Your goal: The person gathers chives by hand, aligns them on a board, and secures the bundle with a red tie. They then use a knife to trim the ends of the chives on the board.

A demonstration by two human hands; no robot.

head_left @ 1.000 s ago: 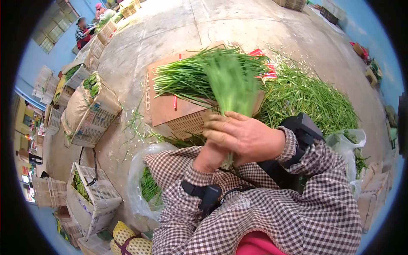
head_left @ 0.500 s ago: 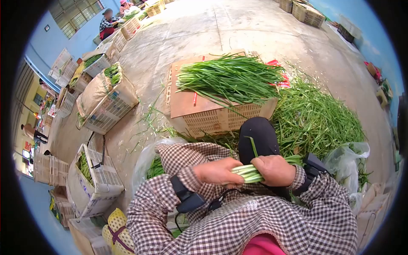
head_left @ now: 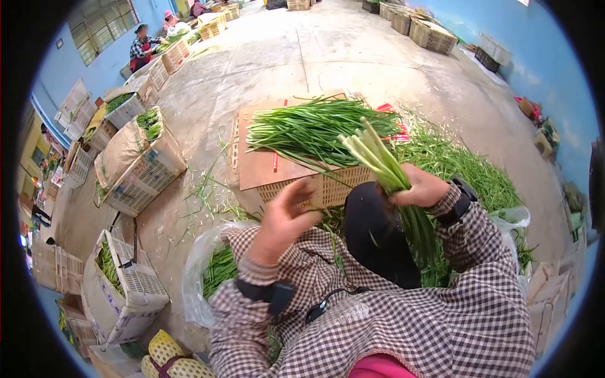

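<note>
A: Where is the bunch (head_left: pixel 389 171)?

B: In the right hand (head_left: pixel 420 185), its fingers closed around the stems, pale ends up, leaves hanging; it appears before the board's (head_left: pixel 258 171) near right corner.

A: And the left hand (head_left: pixel 281 223)?

B: Blurred; fingers parted, apparently empty, before the near edge, toward the near left corner.

A: What could go wrong?

B: Only the grip appears to bind the bunch; slackened, it could let stems fan apart. Blades of the pile (head_left: pixel 315 129) overhang the near edge; a nudge from the knee (head_left: pixel 365 215) could drag them down.
</note>
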